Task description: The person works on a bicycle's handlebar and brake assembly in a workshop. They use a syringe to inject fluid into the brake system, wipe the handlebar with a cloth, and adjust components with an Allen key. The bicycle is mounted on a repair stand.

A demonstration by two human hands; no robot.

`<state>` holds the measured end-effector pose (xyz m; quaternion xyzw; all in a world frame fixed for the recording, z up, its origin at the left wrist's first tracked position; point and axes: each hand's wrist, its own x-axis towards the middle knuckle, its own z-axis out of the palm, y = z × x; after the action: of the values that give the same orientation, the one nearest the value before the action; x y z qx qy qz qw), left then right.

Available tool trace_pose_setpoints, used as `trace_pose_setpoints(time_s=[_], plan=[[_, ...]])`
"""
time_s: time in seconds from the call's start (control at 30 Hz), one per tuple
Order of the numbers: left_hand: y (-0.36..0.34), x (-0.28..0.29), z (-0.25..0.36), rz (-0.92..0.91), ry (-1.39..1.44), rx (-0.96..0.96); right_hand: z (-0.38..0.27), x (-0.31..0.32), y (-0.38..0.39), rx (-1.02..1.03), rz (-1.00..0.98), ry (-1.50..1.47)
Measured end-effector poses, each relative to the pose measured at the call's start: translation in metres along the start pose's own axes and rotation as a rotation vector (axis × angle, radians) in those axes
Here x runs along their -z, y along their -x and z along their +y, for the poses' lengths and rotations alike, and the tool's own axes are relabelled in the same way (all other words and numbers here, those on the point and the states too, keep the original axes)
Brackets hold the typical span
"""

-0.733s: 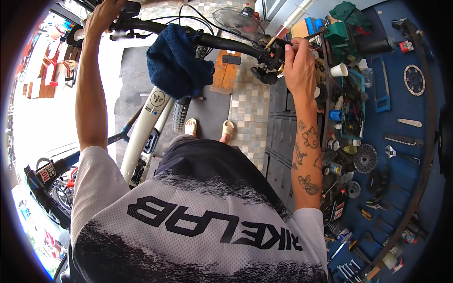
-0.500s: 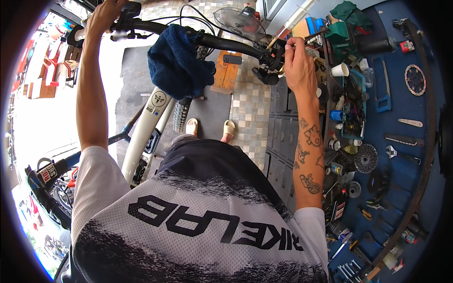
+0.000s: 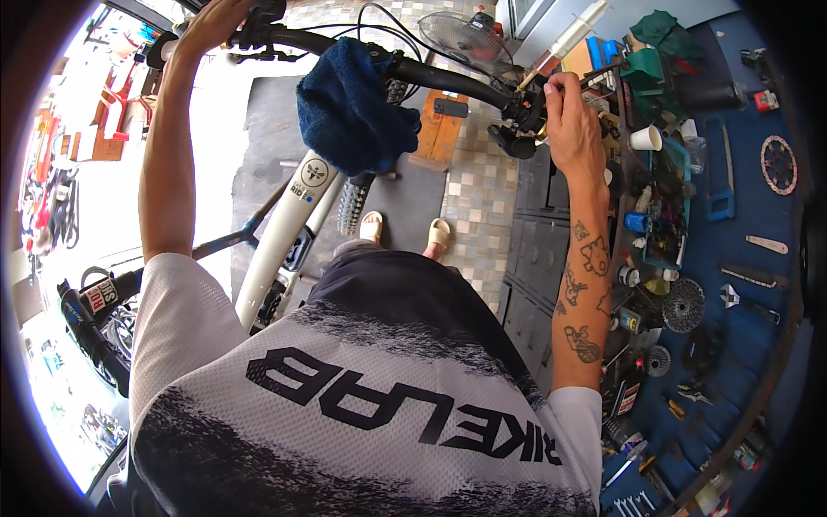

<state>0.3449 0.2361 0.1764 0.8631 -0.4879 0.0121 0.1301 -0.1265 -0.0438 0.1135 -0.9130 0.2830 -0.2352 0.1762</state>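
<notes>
bumping that syringe (image 3: 567, 41) leaning off the handlebar's (image 3: 457, 80) right end could knock it loose imo; r hand (image 3: 575, 129) fingers curled beside it, l hand (image 3: 211, 30) fingers mostly hidden, cant tell either grip

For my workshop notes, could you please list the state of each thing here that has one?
Black curved handlebar: partly covered
Dark blue terry cloth: draped over the handlebar
Clear plastic syringe: tilted, reddish liquid low inside
Right hand: fingers curled beside the handlebar, hold unclear
Black smartphone: lying flat on orange-brown wooden board
Grey round fan: cannot tell whether running
</notes>
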Motion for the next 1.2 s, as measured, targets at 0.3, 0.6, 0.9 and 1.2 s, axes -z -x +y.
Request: trace_pose_setpoints(time_s=[0.3, 0.6, 0.9, 1.2], plan=[[0.006, 0.003, 0.025, 0.045, 0.018, 0.134, -0.001, 0.002, 0.003, -0.033, -0.034, -0.011], [0.01, 0.008, 0.042, 0.062, 0.017, 0.138, -0.001, 0.002, -0.002, 0.055, 0.0, -0.006], [0.014, 0.01, 0.048, 0.103, 0.066, 0.11, 0.001, 0.001, -0.002, 0.084, 0.033, -0.016], [0.018, 0.006, 0.041, 0.185, 0.098, 0.122, 0.003, -0.003, -0.005, 0.281, 0.261, -0.009]])
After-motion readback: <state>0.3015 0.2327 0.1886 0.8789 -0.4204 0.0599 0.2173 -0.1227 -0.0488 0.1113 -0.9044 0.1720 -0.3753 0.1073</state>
